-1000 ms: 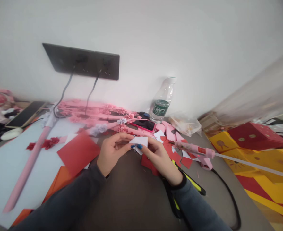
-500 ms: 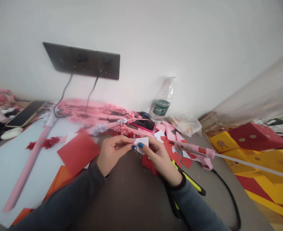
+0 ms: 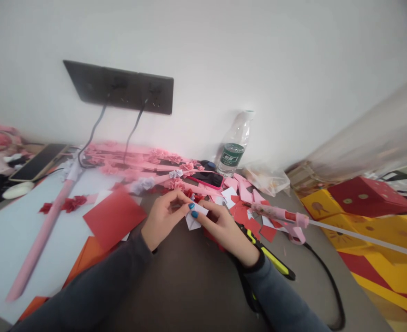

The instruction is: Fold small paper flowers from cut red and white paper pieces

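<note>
Between both hands, low over the grey table, is a small white paper square (image 3: 194,223) with crease lines on it. My left hand (image 3: 165,214) pinches its upper left edge between thumb and fingers. From the other side my right hand (image 3: 224,230) grips it, its blue-nailed thumb pressed on the paper; the fingers behind are mostly hidden. Red and pink paper pieces (image 3: 240,212) lie scattered beside my right hand. A black and yellow cutter (image 3: 278,263) lies by the right wrist. Left of my left hand is a larger red paper square (image 3: 115,219).
A pink glue gun (image 3: 279,214) with a long white stick and black cord lies at right, before yellow and red boxes (image 3: 356,216). A water bottle (image 3: 233,150) stands at the wall near a phone (image 3: 206,179). A pink rolled tube (image 3: 40,244) lies on white sheets at left.
The paper square has turned and moved slightly down and left, showing more of its creased face. My right thumb has shifted left, close to my left thumb.
</note>
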`<state>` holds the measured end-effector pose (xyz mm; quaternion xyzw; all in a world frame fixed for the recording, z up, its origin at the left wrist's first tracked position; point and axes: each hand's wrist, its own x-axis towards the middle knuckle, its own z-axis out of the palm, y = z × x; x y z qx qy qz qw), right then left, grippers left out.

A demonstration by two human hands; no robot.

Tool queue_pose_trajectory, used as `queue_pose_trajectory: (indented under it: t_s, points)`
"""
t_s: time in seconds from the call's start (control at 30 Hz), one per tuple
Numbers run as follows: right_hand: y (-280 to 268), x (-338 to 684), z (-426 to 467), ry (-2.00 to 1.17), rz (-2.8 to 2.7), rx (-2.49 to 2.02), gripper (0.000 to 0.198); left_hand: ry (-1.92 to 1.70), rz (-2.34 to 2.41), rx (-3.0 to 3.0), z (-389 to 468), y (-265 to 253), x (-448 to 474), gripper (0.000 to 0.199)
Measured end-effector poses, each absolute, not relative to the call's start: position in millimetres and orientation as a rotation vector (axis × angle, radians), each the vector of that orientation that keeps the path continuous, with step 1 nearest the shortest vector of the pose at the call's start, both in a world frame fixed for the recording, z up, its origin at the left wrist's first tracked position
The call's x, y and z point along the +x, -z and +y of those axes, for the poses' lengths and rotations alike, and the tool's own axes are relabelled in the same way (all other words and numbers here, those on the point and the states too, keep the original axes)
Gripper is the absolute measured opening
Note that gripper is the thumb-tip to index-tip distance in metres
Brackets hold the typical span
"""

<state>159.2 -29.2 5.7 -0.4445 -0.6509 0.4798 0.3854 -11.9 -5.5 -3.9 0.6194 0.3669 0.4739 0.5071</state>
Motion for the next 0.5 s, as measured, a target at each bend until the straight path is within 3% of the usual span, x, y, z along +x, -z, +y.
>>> queue_pose_trajectory:
  t_s: [0.17, 0.5]
  points:
    - [-2.9, 160.6, -27.7, -1.353, -1.528, -1.142, 0.037, -1.055, 0.907, 1.571, -7.4, 2.1, -14.2, 0.008]
    - [-8.2, 162.6, -30.5, -1.538, -1.472, -1.104, 0.041, -1.206, 0.957, 1.414, -6.5, 3.3, -13.3, 0.015]
